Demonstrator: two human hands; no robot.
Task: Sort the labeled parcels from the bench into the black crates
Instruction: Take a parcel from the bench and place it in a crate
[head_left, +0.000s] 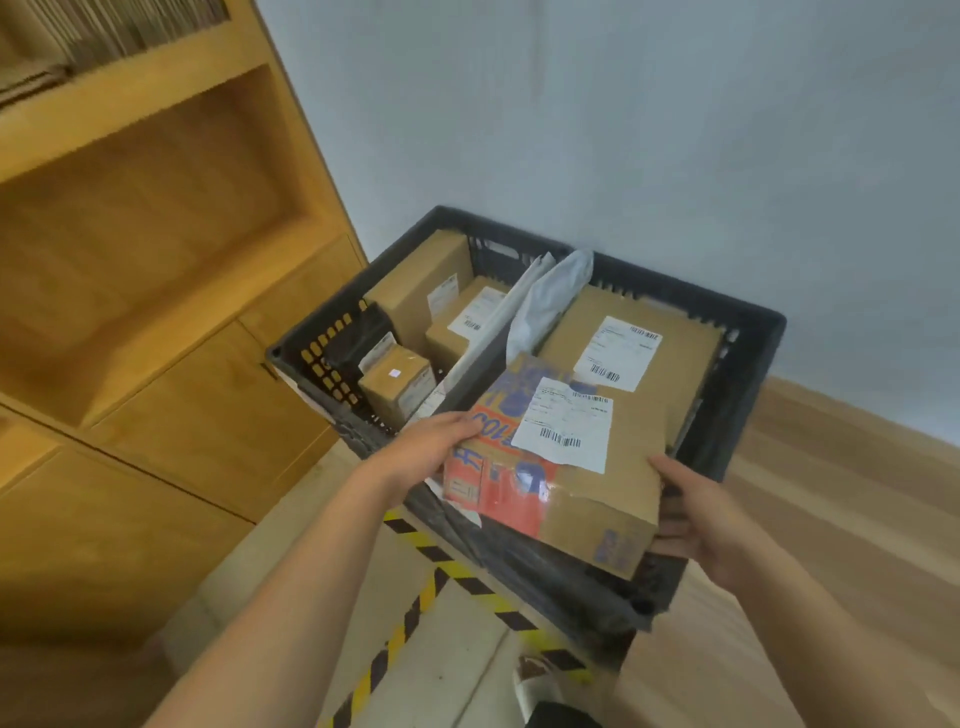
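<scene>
Over the near rim of the right-hand black crate (753, 353), a printed cardboard parcel (587, 499) is held label-up by both hands. The left hand (426, 452) has its fingers grasping the left edge and the right hand (696, 519) is curled round the near right corner — a two-sided grip that, I judge, lets it go down flat onto the large labelled box (623, 322) inside. Smaller boxes (400, 384) fill the left-hand crate (311, 353), and both crates stand on a pale floor (467, 665) striped with hazard tape (415, 540), between a wooden cabinet (156, 260) and a plain wall (623, 130).
</scene>
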